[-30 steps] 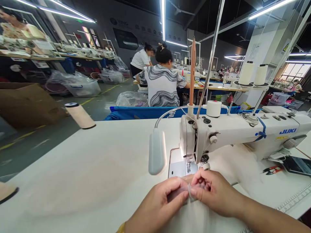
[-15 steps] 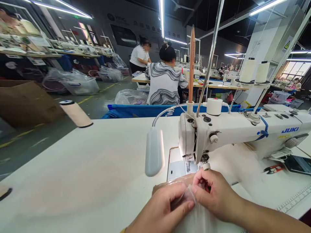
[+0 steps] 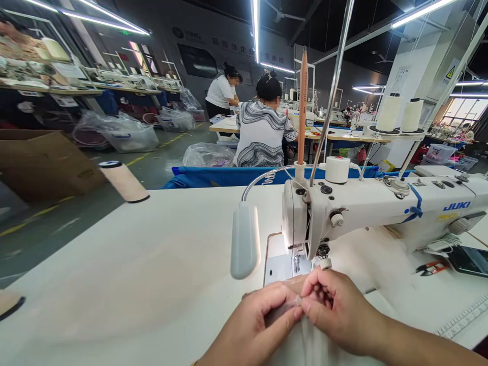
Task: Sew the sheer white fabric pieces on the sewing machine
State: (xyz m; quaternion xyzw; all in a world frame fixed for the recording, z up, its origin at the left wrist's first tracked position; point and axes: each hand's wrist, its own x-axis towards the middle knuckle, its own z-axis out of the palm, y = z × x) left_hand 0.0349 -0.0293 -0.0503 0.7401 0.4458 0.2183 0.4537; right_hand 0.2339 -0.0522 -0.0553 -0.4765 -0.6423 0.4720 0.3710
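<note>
A sheer white fabric (image 3: 310, 338) hangs toward me from between my two hands. My left hand (image 3: 263, 317) is closed, pinching the fabric's edge between thumb and forefinger. Close against it, my right hand (image 3: 335, 307) pinches the same edge, its other fingers curled. Both sets of fingertips nearly touch just in front of the needle area of a white sewing machine (image 3: 373, 203). A brownish, shiny piece (image 3: 295, 282) lies behind the fingers, partly hidden; I cannot make out what it is.
A grey lamp (image 3: 244, 241) on a bent neck hangs left of the machine head. Red-handled thread snips (image 3: 431, 268), a phone (image 3: 468, 262) and a clear ruler (image 3: 463, 317) lie at right. A cone-like roll (image 3: 125, 183) stands at the table's left edge. Co-workers (image 3: 263, 127) are beyond.
My fingertips have come closer together at the fabric's edge, and the gap between the hands has narrowed. The whole view has shifted slightly.
</note>
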